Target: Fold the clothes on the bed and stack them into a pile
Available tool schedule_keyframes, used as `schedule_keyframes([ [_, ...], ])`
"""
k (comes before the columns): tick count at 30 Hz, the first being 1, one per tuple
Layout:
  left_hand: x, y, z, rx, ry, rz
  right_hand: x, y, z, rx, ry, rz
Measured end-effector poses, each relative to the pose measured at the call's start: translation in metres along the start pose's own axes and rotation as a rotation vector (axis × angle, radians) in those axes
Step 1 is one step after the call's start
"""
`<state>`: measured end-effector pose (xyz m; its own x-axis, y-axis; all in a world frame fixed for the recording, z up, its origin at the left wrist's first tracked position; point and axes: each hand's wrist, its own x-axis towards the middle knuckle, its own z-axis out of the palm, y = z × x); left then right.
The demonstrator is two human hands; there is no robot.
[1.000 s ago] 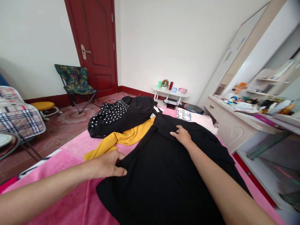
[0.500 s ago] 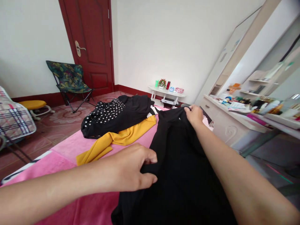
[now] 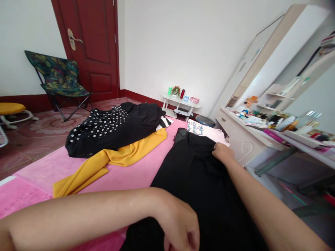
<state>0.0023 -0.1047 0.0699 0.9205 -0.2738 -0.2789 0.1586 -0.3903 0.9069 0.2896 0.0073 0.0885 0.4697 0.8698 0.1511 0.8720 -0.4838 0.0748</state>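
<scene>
Head view: black garment (image 3: 193,181) lies spread on the pink bedspread (image 3: 136,174) at 6 o'clock. Right hand (image 3: 222,153) clutches its bunched far edge toward 1 o'clock. Left hand (image 3: 180,226) is a closed fist on its near edge. Yellow garment (image 3: 112,162) lies at 9 o'clock, polka-dot garment (image 3: 96,127) at 10.

A black garment (image 3: 199,181) lies lengthwise along the right edge of the bed (image 3: 39,167), which has a pink cover. The right hand (image 3: 222,153) grips the garment's bunched far end. The left hand (image 3: 180,226) is curled into a fist on the near part; whether it holds fabric cannot be told. Towards the bed's left edge, a yellow garment (image 3: 104,164) lies partly under a black dotted garment (image 3: 99,125). A pale printed garment (image 3: 206,130) lies at the far right corner. A folding chair (image 3: 57,76) stands by the red door (image 3: 89,45).
</scene>
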Motion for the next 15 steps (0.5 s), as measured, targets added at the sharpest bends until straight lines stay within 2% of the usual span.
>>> schedule_keyframes([
  [1,-0.002,0.002,-0.01,-0.009,0.12,-0.053,0.003,-0.006,0.0,0.031,0.048,-0.017],
  [2,-0.005,0.003,-0.02,0.051,0.305,-0.101,0.006,-0.014,-0.001,0.079,0.096,-0.047],
  [5,-0.007,-0.01,-0.041,0.468,0.985,-0.218,0.011,-0.047,0.002,0.269,0.15,-0.171],
  [6,-0.005,-0.02,-0.045,0.58,1.14,-0.262,0.012,-0.058,0.005,0.311,0.134,-0.201],
  [7,-0.003,-0.033,-0.047,0.645,1.221,-0.313,0.013,-0.068,0.009,0.328,0.112,-0.214],
  [8,0.0,-0.045,-0.048,0.676,1.244,-0.365,0.014,-0.075,0.013,0.326,0.092,-0.21],
  [11,0.007,-0.075,-0.047,0.692,1.186,-0.441,0.02,-0.082,0.028,0.259,0.081,-0.116],
  [15,0.01,-0.083,-0.044,0.751,1.123,-0.396,0.033,-0.07,0.044,0.179,0.09,0.018],
])
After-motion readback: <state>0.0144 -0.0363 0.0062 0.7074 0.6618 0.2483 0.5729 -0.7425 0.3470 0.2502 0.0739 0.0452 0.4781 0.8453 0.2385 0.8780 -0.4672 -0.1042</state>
